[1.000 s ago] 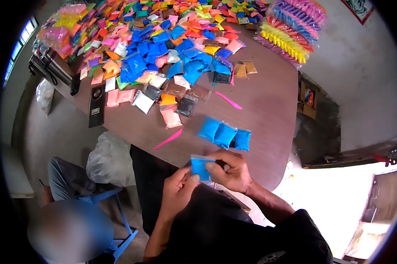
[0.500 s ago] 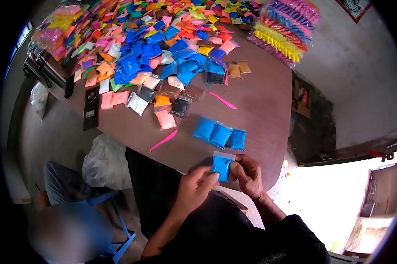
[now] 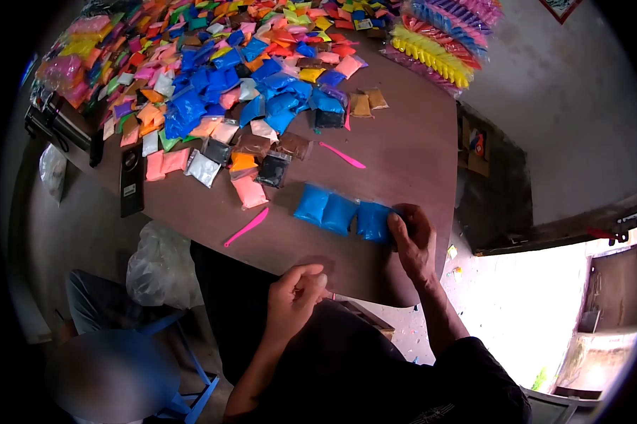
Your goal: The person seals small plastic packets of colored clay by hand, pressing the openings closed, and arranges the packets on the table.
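My right hand (image 3: pixel 416 239) has its thumb and fingers on the right edge of a blue packet (image 3: pixel 373 222), a small clear bag filled with something blue, lying at the table's near side. Whether another packet lies under it I cannot tell. Two more blue packets, a left one (image 3: pixel 311 203) and a middle one (image 3: pixel 339 214), rest in a row beside it, slightly overlapping. My left hand (image 3: pixel 295 293) hovers by the table's near edge, fingers curled in and thumb against them, with nothing visible in it.
A big heap of coloured packets (image 3: pixel 212 92) covers the far table. Pink plastic knives (image 3: pixel 246 227) (image 3: pixel 342 155) lie nearer. Bagged coloured bundles (image 3: pixel 431 53) stand far right. A dark flat box (image 3: pixel 131 180) lies at the left edge. Another person (image 3: pixel 113 374) sits lower left.
The blue packet that both hands held in front of me is now down at the right end of the row, under my right hand. My left hand has let go. The view has shifted slightly.
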A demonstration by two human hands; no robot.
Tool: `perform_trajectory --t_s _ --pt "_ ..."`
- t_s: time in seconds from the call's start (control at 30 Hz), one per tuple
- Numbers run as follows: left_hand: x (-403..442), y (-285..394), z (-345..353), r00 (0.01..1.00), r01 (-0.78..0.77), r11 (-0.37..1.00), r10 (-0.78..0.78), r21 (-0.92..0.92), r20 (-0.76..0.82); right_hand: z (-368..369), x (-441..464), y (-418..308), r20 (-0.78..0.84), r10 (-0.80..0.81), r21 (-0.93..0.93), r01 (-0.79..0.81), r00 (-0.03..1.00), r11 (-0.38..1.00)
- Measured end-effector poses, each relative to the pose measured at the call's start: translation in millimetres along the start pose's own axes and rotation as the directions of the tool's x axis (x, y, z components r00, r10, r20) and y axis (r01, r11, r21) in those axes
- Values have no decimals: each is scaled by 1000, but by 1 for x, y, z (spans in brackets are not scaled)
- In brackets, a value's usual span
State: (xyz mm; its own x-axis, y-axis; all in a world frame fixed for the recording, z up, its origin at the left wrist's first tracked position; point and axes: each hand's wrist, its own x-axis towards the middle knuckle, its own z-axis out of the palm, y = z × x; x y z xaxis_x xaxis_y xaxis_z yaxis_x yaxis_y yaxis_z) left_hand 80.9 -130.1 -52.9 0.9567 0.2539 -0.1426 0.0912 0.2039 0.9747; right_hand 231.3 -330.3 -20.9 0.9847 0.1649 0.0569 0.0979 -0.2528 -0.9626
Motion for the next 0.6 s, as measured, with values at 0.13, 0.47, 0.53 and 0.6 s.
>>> perform_trajectory --t_s 0.13,0.47,0.53,0.6 --pt "0 2 3 999 33 999 -33 -20 -16 8 10 1 14 -39 -100 40 999 994" --pt "3 6 0 999 31 999 -31 19 -13 12 7 7 5 -31 -192 31 1000 981" --pt "3 5 0 999 36 999 -36 10 -13 11 1 6 -30 -35 -177 29 999 984" --pt "4 4 0 999 37 999 -37 -5 -10 8 -6 -3 -17 26 -174 -29 1000 984"
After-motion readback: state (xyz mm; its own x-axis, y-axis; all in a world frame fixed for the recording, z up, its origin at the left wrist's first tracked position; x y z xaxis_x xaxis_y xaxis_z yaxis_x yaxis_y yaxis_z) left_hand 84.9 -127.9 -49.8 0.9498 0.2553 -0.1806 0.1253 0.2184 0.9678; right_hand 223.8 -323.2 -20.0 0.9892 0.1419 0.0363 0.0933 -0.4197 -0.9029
